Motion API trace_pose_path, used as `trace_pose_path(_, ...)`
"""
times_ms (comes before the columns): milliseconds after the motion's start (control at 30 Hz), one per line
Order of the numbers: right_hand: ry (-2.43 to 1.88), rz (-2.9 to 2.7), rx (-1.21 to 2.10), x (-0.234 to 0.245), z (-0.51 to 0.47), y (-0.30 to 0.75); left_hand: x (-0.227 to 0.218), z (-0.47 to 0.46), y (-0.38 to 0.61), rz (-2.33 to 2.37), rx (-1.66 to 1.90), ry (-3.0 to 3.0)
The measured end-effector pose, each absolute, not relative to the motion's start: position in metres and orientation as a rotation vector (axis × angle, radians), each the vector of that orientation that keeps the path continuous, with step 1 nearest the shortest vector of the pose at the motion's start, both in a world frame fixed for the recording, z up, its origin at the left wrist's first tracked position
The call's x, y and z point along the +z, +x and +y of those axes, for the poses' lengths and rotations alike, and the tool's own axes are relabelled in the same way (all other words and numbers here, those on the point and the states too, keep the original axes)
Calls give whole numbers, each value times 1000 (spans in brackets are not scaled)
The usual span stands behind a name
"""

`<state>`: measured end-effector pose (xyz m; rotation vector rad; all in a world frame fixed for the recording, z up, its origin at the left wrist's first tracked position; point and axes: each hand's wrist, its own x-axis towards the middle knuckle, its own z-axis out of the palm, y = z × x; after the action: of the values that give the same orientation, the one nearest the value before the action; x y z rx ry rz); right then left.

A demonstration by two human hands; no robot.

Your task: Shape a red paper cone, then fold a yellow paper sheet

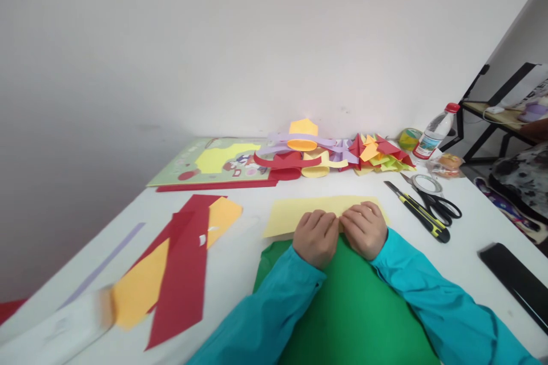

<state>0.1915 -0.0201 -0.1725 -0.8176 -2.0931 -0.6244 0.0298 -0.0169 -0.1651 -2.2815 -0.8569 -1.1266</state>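
Observation:
A sheet of pale yellow paper [308, 208] lies at the near edge of the white table, in front of me. My left hand [315, 238] pinches its near edge, fingers curled closed. Right beside it, my right hand [365, 229] is closed on the same edge, with the two sets of fingertips almost touching. The paper's edge lifts slightly between and beside the hands. What lies directly under the fingers is hidden. Below the hands, a green apron-like cloth [351, 302] covers my front, between the two teal sleeves.
Red paper strips [184, 279] and orange pieces [143, 285] lie left. Behind are folded paper shapes [303, 142] and a printed pad [175, 165]. Right are a utility knife [422, 214], scissors [434, 202], tape [427, 183], a bottle [434, 134] and a black object [516, 279].

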Motion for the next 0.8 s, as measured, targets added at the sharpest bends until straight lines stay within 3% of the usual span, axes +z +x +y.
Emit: trace_pose_path(800,-1044,-1900,-701,-175,2,228,-180,33,-29,-980,-1101,-2046)
